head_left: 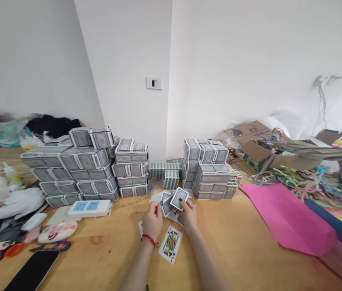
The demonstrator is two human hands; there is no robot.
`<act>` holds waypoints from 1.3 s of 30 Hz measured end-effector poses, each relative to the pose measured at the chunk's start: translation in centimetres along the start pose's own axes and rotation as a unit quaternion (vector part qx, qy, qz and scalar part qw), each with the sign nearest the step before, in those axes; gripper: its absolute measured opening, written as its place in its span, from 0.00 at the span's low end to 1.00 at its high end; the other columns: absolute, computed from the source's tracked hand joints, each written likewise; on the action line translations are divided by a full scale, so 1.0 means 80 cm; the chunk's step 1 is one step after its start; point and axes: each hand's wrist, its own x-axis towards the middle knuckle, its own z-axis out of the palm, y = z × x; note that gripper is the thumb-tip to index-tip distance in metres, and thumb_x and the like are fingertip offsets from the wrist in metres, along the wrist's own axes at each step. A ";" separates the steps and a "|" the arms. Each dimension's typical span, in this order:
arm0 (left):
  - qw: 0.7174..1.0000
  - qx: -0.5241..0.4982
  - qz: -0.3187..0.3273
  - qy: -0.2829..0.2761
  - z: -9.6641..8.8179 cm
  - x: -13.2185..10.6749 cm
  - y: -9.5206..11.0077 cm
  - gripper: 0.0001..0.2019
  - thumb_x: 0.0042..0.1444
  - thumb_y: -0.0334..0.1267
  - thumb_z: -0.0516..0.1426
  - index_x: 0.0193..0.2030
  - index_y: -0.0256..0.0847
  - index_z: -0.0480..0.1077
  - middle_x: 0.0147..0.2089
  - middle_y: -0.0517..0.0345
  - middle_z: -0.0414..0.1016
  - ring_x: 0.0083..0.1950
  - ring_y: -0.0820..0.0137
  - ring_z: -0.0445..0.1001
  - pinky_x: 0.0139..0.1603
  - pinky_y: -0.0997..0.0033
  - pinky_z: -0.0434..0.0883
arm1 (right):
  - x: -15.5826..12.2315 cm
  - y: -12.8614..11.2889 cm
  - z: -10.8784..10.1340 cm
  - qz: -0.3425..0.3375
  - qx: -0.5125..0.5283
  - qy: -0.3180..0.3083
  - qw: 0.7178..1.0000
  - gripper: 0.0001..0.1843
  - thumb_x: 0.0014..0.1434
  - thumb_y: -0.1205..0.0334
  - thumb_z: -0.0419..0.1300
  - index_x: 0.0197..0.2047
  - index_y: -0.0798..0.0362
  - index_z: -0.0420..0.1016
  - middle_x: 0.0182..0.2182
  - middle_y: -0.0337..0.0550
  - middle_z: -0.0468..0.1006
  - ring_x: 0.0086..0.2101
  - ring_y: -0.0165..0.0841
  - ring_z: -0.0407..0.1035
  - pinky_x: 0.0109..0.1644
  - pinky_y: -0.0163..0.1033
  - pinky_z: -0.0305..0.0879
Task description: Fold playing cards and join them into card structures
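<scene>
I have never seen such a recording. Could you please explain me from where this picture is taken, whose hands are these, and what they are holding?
There is no machine: these are a person's bare hands. The single picture comes from a camera worn on that person's head, looking forward and down. The right hand holds a card, back side up; the left hand is at another card, but its grip is unclear. On the table, a jack of clubs lies face up, nearer the person. Behind stand stacks of grey packs; a phone lies at the left, pink paper at the right.
</scene>
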 end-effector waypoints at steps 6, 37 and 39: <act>0.997 -0.067 -0.029 0.027 -0.001 0.001 0.003 0.13 0.52 0.44 0.47 0.23 0.41 0.65 0.14 0.65 0.63 0.17 0.75 0.64 0.21 0.78 0.60 | 0.002 -0.002 -0.002 0.014 0.007 0.000 1.000 0.15 0.40 0.55 0.59 0.31 0.55 0.69 0.24 0.41 0.74 0.21 0.31 0.67 0.22 0.35 0.63; 0.947 -0.287 -0.122 0.081 -0.003 0.007 0.010 0.13 0.51 0.49 0.48 0.28 0.40 0.58 0.13 0.71 0.59 0.13 0.77 0.60 0.16 0.78 0.60 | -0.014 -0.008 0.008 -0.012 -0.195 -0.089 0.977 0.15 0.38 0.52 0.63 0.22 0.57 0.70 0.11 0.33 0.64 0.13 0.24 0.56 0.16 0.29 0.53; 0.942 -0.304 -0.129 0.059 -0.002 0.008 0.008 0.13 0.50 0.49 0.49 0.28 0.40 0.59 0.12 0.71 0.57 0.13 0.78 0.58 0.16 0.79 0.58 | -0.014 -0.009 0.007 -0.007 -0.189 -0.093 0.978 0.15 0.38 0.52 0.62 0.20 0.57 0.68 0.12 0.33 0.64 0.14 0.24 0.56 0.17 0.29 0.53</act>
